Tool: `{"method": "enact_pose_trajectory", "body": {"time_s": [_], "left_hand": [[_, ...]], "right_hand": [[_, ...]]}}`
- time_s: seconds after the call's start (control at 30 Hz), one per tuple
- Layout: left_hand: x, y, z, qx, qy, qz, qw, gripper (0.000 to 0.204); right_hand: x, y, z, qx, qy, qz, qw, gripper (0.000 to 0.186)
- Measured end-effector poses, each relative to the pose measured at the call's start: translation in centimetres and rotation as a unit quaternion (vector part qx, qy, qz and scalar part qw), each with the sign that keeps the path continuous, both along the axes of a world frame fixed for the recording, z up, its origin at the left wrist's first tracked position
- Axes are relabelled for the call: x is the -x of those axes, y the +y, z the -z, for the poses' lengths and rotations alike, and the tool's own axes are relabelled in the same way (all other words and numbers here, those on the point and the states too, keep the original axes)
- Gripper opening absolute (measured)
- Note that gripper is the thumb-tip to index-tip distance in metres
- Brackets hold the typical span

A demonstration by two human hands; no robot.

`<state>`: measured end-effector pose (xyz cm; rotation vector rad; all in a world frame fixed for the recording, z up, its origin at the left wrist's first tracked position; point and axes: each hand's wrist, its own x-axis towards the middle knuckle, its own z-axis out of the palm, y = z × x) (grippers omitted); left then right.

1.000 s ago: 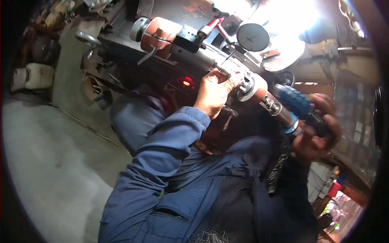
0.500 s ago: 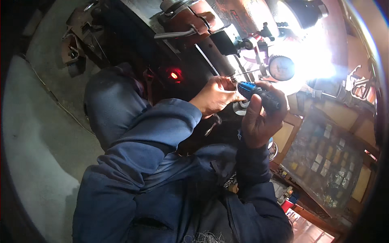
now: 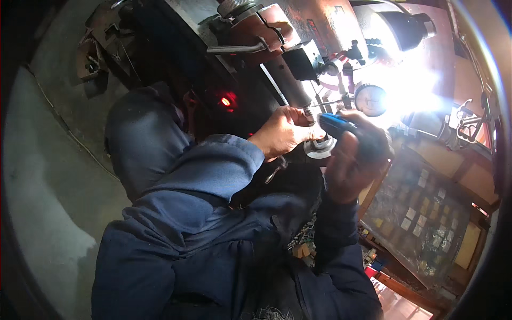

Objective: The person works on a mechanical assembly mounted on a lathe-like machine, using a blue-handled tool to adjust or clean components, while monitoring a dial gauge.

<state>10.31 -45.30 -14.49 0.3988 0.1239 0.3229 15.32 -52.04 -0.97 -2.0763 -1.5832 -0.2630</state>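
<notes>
My left hand (image 3: 278, 133) is closed, its fingers wrapped about the ridged metal shaft end (image 3: 308, 113) below a thick dark cylinder (image 3: 290, 85) of a machine; the fingers partly hide what they grip. In my right hand (image 3: 349, 165), slightly smeared by motion, is a blue-and-black handheld tool (image 3: 335, 124); its exact kind does not show. The tool's blue end points at the shaft, a little apart from my left fingers. Just below them sits a round pale metal disc (image 3: 320, 151). A dial gauge (image 3: 370, 100) on a rod stands beyond the tool.
A bright lamp (image 3: 409, 28) glares at the upper right. A metal lever (image 3: 234, 49) juts from the machine, and a red light (image 3: 225, 102) glows beneath. Plastic-covered small packets (image 3: 421, 213) lie at right. A brown box (image 3: 90, 61) stands on the floor (image 3: 45, 176).
The blue-and-black tool and my right hand have moved right and down, away from the shaft. More of the metal disc shows. My left hand stays at the shaft, and the whole view has shifted slightly.
</notes>
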Motion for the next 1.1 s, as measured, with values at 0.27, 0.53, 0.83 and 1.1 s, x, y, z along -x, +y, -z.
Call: {"method": "enact_pose_trajectory", "body": {"time_s": [0.27, 0.53, 0.83, 1.1], "left_hand": [[0.0, 0.3, 0.7, -0.022, 0.025, 0.010, 0.999, 0.006], [-0.1, -0.5, 0.8, -0.006, -0.014, -0.008, 1.000, 0.017], [0.3, -0.1, 0.0, 0.103, -0.075, 0.013, 0.992, 0.030], [-0.5, -1.0, 0.4, 0.048, -0.003, -0.037, 0.998, 0.021]], "right_hand": [[0.1, 0.3, 0.4, 0.007, 0.046, -0.039, 0.998, 0.033], [0.0, -1.1, -0.6, -0.029, 0.105, -0.005, 0.994, 0.046], [-6.2, -19.9, -6.2, -0.201, 0.453, 0.171, 0.852, 0.024], [-11.6, -41.7, 2.1, 0.129, 0.317, 0.408, 0.846, 0.037]]}}
